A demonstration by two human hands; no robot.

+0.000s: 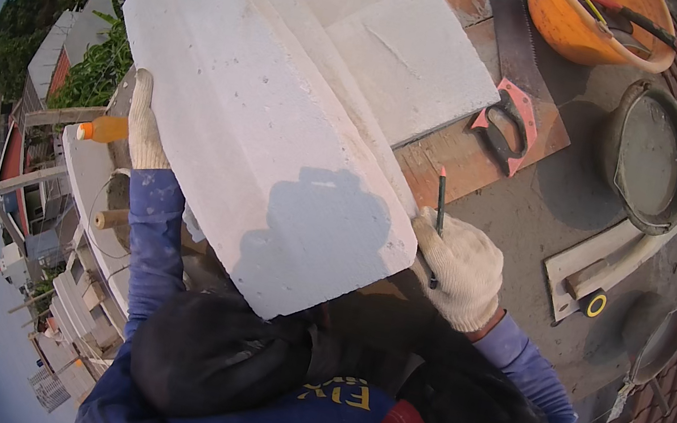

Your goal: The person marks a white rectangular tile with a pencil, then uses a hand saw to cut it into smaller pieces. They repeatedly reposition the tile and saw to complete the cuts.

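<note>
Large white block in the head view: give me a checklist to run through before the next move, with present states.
1. Left hand at the left edge of the large white block: ok; how firmly it grips, cannot tell.
2. Pencil held in the right hand: ok.
3. Saw lying apart from the large white block: ok.
4. Even light on the upper face: not ok, a shadow covers much of the near end.
5. Support under the large white block: cannot tell, hidden.
</note>
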